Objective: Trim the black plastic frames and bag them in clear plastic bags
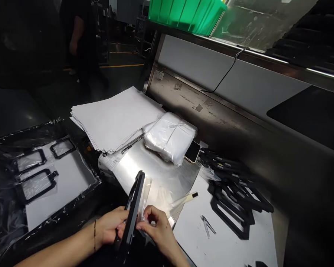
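Left hand [108,226]: gripping the lower part of a matte black rectangular plastic frame [134,207], a thin dark bracelet [95,233] circling the wrist.
Right hand [158,231]: pinching a clear plastic film [144,198] against the frame's edge.
Left fingers [119,218]: curling shut around the frame, partly hidden behind it.
Right fingers [151,215]: closing narrowly on the film, thumb and fingertips nearly meeting.
Held frame: tilting almost upright between both hands, just above the desk's near edge, touching nothing else.
Right heap: overlapping loosely, a pile of black rectangular frames [233,200] sprawling across a white board [225,241], slightly blurred.
Left panel: lying well apart, three black rectangular frames [36,185] sitting on a white panel [61,196] edged with crumpled clear plastic wrap [55,129]; any film on them too glossy to tell.
Desk: carrying, on a brushed-steel top [158,178], a stack of white paper sheets [114,118], a white film bundle [169,137] tied with clear strapping, a black smartphone [192,151] and a black pen [132,144].
Near tools: lying on the board, small steel tweezers [207,224]; resting just beside them, a pale black-tipped stick [183,198].
Beyond: standing on the dark floor, a person in dark clothing [79,44].
Progress: judging by the layout, one frame being handled, three set apart at left, and a larger heap remaining at right.
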A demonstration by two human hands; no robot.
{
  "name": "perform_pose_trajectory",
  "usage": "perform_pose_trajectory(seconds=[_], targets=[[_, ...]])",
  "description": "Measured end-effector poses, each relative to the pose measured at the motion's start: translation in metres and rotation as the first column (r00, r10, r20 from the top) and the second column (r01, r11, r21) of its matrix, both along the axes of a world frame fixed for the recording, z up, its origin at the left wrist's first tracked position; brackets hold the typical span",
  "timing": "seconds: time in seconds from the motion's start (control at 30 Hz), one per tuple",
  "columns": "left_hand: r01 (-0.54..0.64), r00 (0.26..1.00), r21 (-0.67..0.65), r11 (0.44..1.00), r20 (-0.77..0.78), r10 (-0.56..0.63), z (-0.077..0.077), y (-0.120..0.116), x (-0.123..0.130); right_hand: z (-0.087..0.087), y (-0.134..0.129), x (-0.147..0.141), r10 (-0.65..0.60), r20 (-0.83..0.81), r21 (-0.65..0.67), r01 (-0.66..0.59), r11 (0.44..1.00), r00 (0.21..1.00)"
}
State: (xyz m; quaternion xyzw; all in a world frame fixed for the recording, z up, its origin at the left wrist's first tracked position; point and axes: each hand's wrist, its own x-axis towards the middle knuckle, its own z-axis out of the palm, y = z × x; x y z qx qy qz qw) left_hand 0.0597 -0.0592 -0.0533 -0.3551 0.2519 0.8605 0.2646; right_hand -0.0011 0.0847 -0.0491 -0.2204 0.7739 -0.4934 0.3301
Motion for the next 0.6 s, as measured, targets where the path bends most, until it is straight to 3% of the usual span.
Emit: perform_pose_trajectory(seconds=[0.17, 0.3, 0.47, 0.6], targets=[[-0.034, 0.999, -0.05, 0.998, 0.035, 0.036, -0.001, 0.002, 0.002, -0.002, 0.001, 0.003, -0.007, -0.116, 0.035, 0.011, 0.999, 0.993], [-0.028, 0.999, -0.087, 0.996, 0.029, 0.031, -0.011, 0.004, 0.003, -0.001, 0.009, 0.004, 0.013, -0.164, 0.03, -0.008, 1.0, 0.986], [-0.081, 0.995, -0.2, 0.976, -0.068, 0.069, -0.022, 0.017, 0.0, 0.003, 0.019, 0.008, -0.129, -0.242, 0.011, 0.136, 0.991, 0.961], [-0.057, 0.986, -0.281, 0.958, -0.165, 0.01, -0.011, 0.028, -0.008, 0.0, 0.015, 0.011, -0.16, 0.09, -0.191, 0.175, 0.966, 0.983]])
